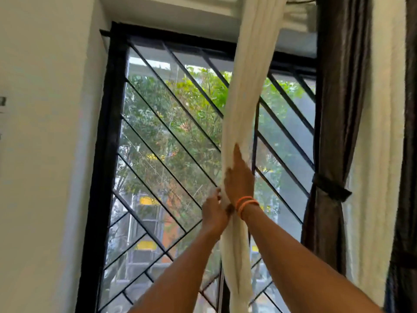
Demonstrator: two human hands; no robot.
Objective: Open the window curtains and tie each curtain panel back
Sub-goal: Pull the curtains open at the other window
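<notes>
Daylight and green foliage are seen through a tall window (pixel 162 154) with a black frame and slanted black bars, set between a pale wall (pixel 45 154) on the left and hanging fabric on the right. A dark curtain panel (pixel 334 109) is already cinched against the right side of the frame by a dark tie-back (pixel 331 188). A white curtain panel (pixel 246 109) is gathered into a narrow rope that hangs in front of the glass, right of the window's middle.

This white bundle is held at mid-height by both hands, which are close together. The right hand (pixel 239 177), with orange bands (pixel 247 204) at the wrist, is laid along the front of the bundle with fingers extended upward, pressing the folds flat. The left hand (pixel 214 211) is placed just below and to the left, its fingers curled at the edge of the cloth; whether a tie is pinched there cannot be told.

The step in hand is judged to be the binding of the white panel. For the next move, the gathered folds need to be kept compressed while something is wrapped around them and secured.
</notes>
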